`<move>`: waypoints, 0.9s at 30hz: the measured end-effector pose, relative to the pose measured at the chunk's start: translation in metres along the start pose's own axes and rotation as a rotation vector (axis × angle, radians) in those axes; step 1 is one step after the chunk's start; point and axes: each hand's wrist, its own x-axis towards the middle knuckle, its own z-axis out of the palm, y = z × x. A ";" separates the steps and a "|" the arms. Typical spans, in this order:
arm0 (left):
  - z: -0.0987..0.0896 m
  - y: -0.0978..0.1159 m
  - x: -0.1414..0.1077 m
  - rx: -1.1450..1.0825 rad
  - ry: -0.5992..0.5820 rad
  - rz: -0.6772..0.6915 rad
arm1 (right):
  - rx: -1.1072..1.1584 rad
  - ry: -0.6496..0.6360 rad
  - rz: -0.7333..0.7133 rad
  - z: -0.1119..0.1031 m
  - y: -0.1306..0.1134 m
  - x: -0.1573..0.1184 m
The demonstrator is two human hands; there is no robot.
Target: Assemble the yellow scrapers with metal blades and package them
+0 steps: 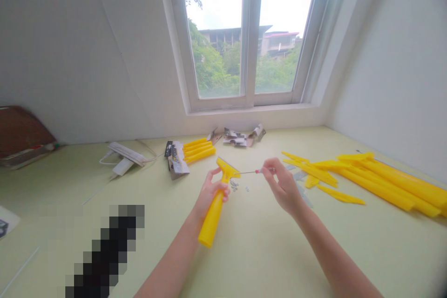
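My left hand (211, 191) grips the handle of a yellow plastic scraper (213, 216), whose wide head points up and to the right. My right hand (282, 185) pinches a slim screwdriver (249, 172) with a red grip between thumb and fingers. Its thin metal shaft reaches left, and its tip is at the scraper head. Several tiny metal screws (233, 185) lie on the pale green table (265, 251) just below the gap between my hands.
To the right lies a heap of yellow scraper handles and parts (377, 181). Behind my hands are a bundle of yellow handles (199, 150), printed packaging (242, 137) and a white cable with a charger (122, 162). A brown folder (21, 132) leans at the far left, below the wall.
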 end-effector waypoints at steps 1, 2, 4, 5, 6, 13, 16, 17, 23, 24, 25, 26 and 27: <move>0.000 0.000 0.000 0.000 0.000 0.001 | 0.008 0.007 0.006 0.000 0.000 0.000; 0.000 0.000 0.000 0.002 -0.001 0.002 | 0.007 0.018 0.019 0.001 0.000 -0.001; 0.000 -0.001 0.000 0.006 -0.003 0.007 | -0.026 0.039 0.048 0.001 0.000 -0.002; 0.000 -0.001 0.000 0.005 -0.004 0.011 | -0.047 0.039 0.056 0.000 0.000 -0.002; 0.000 -0.001 0.000 0.003 -0.004 0.012 | -0.063 0.030 0.059 0.000 0.000 -0.002; 0.001 0.002 -0.003 -0.003 0.011 0.002 | -0.037 -0.039 0.029 -0.002 0.004 -0.002; 0.002 0.002 -0.003 -0.015 0.006 -0.001 | -0.020 -0.006 0.044 0.000 0.003 -0.003; 0.002 0.002 -0.003 -0.018 0.006 -0.001 | -0.016 0.004 0.052 0.001 0.003 -0.004; 0.002 0.001 -0.003 -0.005 -0.001 0.008 | -0.092 0.044 0.037 -0.001 0.000 -0.003; 0.002 0.001 -0.003 0.001 -0.004 0.010 | -0.103 0.036 0.034 -0.001 0.000 -0.002; 0.002 0.001 -0.003 0.007 -0.005 0.010 | -0.106 0.022 0.034 -0.002 0.000 -0.002; 0.002 0.002 -0.003 0.010 -0.003 0.010 | -0.098 0.002 0.036 -0.002 0.000 -0.001; 0.001 0.002 -0.002 0.012 -0.001 0.007 | -0.083 -0.019 0.037 -0.002 0.001 -0.001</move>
